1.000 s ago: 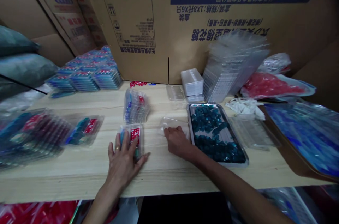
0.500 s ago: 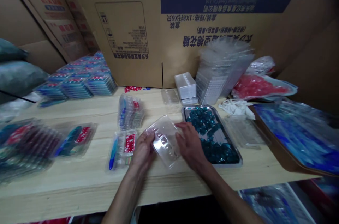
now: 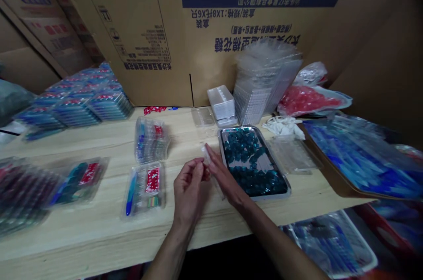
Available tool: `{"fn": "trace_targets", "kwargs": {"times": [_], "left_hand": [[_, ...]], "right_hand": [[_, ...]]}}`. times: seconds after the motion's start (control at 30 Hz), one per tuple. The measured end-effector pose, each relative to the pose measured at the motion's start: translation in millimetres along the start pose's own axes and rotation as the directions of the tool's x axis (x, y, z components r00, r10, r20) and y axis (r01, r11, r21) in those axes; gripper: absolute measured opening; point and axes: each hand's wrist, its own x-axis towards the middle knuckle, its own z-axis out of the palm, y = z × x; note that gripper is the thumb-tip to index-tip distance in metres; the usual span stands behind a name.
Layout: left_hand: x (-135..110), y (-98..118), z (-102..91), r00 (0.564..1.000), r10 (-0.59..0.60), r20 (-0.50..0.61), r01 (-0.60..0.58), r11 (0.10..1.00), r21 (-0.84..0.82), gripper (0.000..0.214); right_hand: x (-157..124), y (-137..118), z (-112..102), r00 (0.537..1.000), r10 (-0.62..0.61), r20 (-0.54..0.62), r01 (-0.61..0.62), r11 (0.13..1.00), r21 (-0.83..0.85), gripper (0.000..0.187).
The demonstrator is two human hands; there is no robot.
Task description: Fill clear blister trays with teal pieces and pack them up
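Note:
A thin clear plastic case is tilted up almost on its edge between my hands, over the table's middle. My left hand has its fingers curled and pinched at the near side of the case. Against the other face lies my right hand, gripping the case; part of its fingers is hidden. Just right of it is a metal tray of dark teal wrapped pieces. Left of my hands lies a filled clear case with a blue pen, a red patterned packet and a small striped piece.
Behind that case stands a curved stack of filled cases. More stacks sit back left, others front left. Tall clear trays and small clear boxes stand by the cardboard wall. At right lies a carton of blue items.
The clear case has turned from lying face-up to nearly edge-on. My left hand has shifted to its near edge, and my right hand has rotated. The whole view has swung slightly right.

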Motion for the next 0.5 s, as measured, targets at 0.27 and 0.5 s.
{"fn": "trace_targets", "kwargs": {"times": [0.27, 0.5], "left_hand": [[4, 3, 1.3, 0.933, -0.361, -0.002, 0.333, 0.863, -0.38, 0.041], [3, 3, 1.4, 0.948, -0.319, 0.012, 0.302, 0.886, -0.353, 0.035]], "right_hand": [[-3, 16, 16, 0.995, 0.001, 0.098, -0.013, 0.993, 0.121, 0.066], [-3, 27, 19, 0.995, 0.039, 0.093, -0.057, 0.978, 0.199, 0.07]]}}
